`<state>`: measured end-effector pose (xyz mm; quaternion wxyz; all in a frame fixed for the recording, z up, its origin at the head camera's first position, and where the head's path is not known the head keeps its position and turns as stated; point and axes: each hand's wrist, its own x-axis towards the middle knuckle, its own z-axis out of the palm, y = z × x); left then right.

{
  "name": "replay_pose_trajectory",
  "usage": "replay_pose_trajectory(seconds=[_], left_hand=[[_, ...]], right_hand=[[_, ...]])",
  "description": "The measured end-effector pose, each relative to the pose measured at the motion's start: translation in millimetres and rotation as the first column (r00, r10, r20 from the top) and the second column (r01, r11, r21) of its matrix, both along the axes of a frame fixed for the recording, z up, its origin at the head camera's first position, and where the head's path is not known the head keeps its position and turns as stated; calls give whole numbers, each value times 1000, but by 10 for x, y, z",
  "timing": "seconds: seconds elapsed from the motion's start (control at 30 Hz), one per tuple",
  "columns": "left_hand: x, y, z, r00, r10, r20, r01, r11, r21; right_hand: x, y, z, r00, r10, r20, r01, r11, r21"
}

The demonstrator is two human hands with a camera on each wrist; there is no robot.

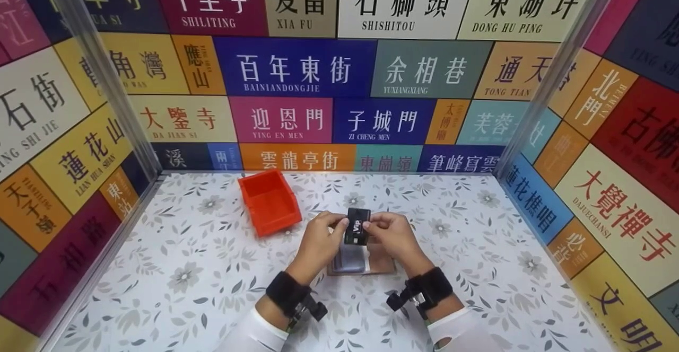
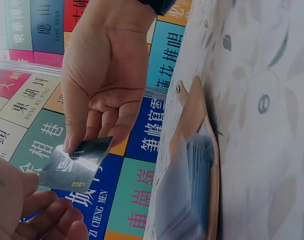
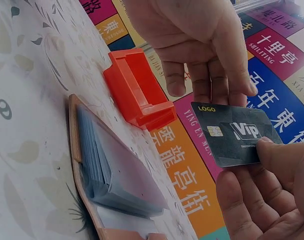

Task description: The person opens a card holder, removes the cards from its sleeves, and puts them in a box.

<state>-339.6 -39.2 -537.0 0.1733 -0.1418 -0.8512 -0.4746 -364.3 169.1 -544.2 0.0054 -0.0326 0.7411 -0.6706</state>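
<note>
A black VIP card point(image 1: 357, 226) with a chip and white lettering is held up over the card holder. My right hand point(image 1: 395, 235) pinches it, thumb point(image 3: 272, 152) on the printed face and fingers behind. At the card's opposite edge is my left hand point(image 1: 321, 235), its fingers loosely bent. In the right wrist view the left thumb point(image 3: 247, 82) stands just off the card, while some left fingertips are hidden behind it. Below both hands the brown card holder point(image 1: 383, 261) lies open on the table, with a stack of clear plastic sleeves point(image 3: 124, 172) inside.
An orange-red plastic bin point(image 1: 269, 202) stands behind and left of the hands on the leaf-patterned table point(image 1: 185, 246). Panels with colourful place-name signs point(image 1: 294, 68) enclose the back and both sides. Black straps point(image 1: 289, 293) with small cameras sit on both wrists.
</note>
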Motion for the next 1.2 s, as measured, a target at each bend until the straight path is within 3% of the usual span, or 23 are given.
replay_pose_trajectory(seconds=[0.17,0.33,0.63,0.97,1.2], left_hand=[[1,7,19,995,-50,86,39,990,135],[-2,9,19,991,-48,128,24,982,186],[-15,3,16,987,-55,154,22,977,212],[-8,-9,54,991,-43,124,17,980,200],[-27,-68,88,995,-5,103,-13,984,177]], right_hand=[[6,-14,7,1000,4,-4,-4,1000,4],[14,-8,4,1000,24,-5,-24,1000,-1],[22,-11,12,999,41,-5,-41,999,-22],[12,1,10,996,91,-19,-92,995,-38],[-22,70,-14,990,113,-82,-110,993,41]])
